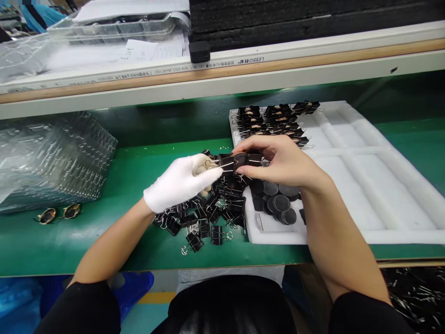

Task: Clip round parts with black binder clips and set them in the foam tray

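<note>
My left hand (182, 181), in a white glove, pinches a black binder clip (226, 162) by its wire handles. The clip sits against a dark round disc (240, 161), which my bare right hand (287, 160) holds between thumb and fingers. Another black clip (255, 159) shows on the disc's right side, partly behind my right fingers. Beneath both hands is a pile of loose binder clips (203, 228) on the green table. Several dark discs (281, 203) lie stacked on the near left part of a white foam tray (347, 239).
Rows of clipped pieces (278, 121) fill the tray's far left section. Clear plastic trays (62, 160) are stacked at left, with two small round gold-rimmed pieces (47, 215) before them. A shelf edge (139, 93) crosses behind. More clips (417, 297) lie at lower right.
</note>
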The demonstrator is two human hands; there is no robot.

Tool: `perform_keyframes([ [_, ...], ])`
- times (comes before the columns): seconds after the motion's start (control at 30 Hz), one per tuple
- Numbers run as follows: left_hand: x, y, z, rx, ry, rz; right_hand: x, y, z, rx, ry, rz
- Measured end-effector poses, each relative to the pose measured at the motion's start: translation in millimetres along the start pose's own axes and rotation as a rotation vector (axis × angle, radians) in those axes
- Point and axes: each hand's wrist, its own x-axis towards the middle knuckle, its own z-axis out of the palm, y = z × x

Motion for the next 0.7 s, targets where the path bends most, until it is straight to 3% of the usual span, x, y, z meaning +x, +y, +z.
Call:
perform_keyframes([
  [0.07, 1, -2, 0.0, -0.01, 0.04, 0.022, 1, -1, 5, -0.013, 0.001, 0.015],
  [0.23, 3, -5, -1.2, -0.011, 0.007, 0.023, 2, -1, 12, -0.129, -0.081, 0.058],
  [0.43, 6, -14, -4.7, 0.011, 0.046, 0.089, 0, 1, 2, -0.031, -0.129, 0.066],
  [0.7, 6, -17, -9.9, 0.059, 0.079, 0.153, 3, -7, 3, -0.084, -0.062, 0.057],
])
